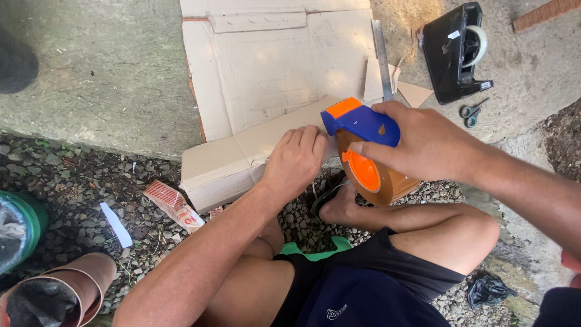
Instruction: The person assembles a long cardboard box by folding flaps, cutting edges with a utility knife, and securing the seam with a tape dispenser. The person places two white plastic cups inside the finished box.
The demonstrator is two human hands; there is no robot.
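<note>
The person's right hand [423, 142] has its grip wrapped around a blue and orange tape dispenser [363, 142] loaded with a roll of brown packing tape [387, 184], held at the near edge of a folded cardboard piece [242, 151]. The left hand [296, 158] lies on that cardboard just beside the dispenser, its fingers curled and pressing down on the fold, holding nothing between them. The folded cardboard rests at the lip of a concrete slab [109, 72], partly over a larger flattened cardboard sheet [272, 66] that lies further back. A metal ruler [382, 57] lies along the right side of that sheet, and a black desktop tape dispenser [457, 51] stands beyond it, with small scissors [471, 112] near its base. Below the slab is gravel [78, 188] with a red and white wrapper [173, 204] on it. The person sits with bare knees bent, a foot tucked under the dispenser.
</note>
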